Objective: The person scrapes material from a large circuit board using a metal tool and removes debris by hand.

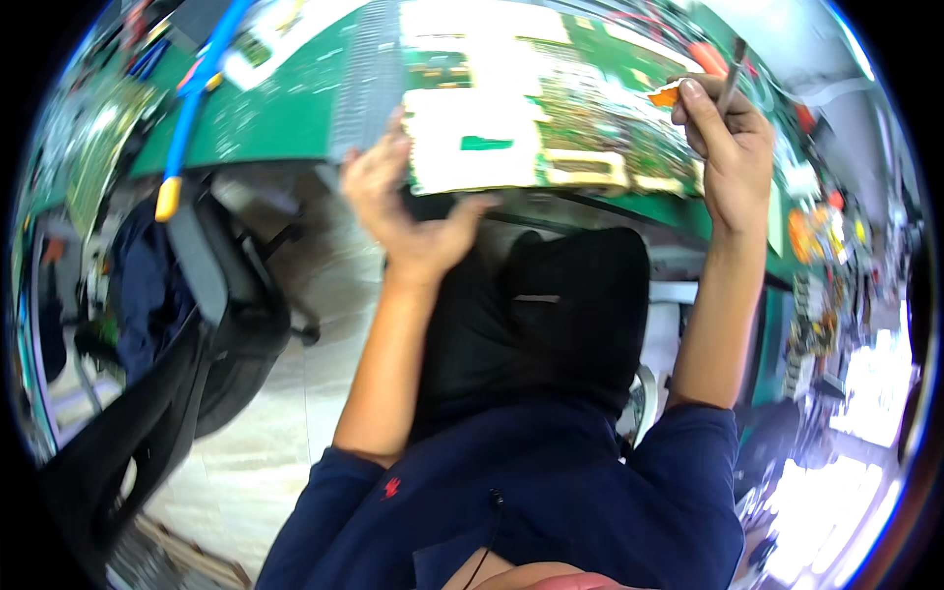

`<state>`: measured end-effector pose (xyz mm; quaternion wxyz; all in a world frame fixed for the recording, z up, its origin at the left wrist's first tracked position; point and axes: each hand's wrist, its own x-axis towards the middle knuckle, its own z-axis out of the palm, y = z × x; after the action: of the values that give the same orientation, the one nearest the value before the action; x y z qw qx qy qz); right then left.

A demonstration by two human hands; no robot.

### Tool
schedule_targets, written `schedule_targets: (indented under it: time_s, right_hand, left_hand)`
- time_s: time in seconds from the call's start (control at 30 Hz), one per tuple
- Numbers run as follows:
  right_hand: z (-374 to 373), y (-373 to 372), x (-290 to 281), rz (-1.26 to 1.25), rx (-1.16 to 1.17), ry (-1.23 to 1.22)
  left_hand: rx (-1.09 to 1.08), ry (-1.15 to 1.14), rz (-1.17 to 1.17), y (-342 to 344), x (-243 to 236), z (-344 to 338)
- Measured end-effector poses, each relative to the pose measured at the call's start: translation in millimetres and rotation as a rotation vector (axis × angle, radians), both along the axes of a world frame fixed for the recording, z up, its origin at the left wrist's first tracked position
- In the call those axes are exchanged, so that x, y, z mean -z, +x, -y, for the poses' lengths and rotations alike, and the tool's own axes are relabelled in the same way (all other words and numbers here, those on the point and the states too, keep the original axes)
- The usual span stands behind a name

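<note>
A large green circuit board (580, 113), bright with glare, lies at the front of the green table. My left hand (413, 216) is at its left near corner, fingers stretched and spread along the left side, thumb out by the front edge; motion blurs the contact. Over the right part of the board, my right hand (730, 147) pinches a small orange piece with a white edge (665, 95) between thumb and finger. A thin grey rod-like tool (733, 74) sticks up from the same hand; its kind is unclear.
A grey ribbed mat (368, 79) lies left of the board on the green table (265, 118). A blue bar with a yellow end (185, 128) crosses at the upper left. Black office chairs (221, 285) stand to the left. Wires and an orange-handled tool (708, 57) lie at the upper right.
</note>
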<state>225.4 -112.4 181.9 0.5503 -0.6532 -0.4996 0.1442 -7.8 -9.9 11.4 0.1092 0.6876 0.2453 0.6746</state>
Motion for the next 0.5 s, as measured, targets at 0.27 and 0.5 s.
schedule_targets:
  time_s: [0.27, 0.5]
  right_hand:
    - [107.7, 121.7, 10.8, -0.037, 0.477, -0.074]
    - [156.6, 203.3, 30.2, 0.140, 0.726, -0.354]
  left_hand:
    - [0.054, -0.060, 0.026, 2.8, 4.9, -2.3]
    - [0.055, -0.043, 0.006, 2.4, 5.8, -1.6]
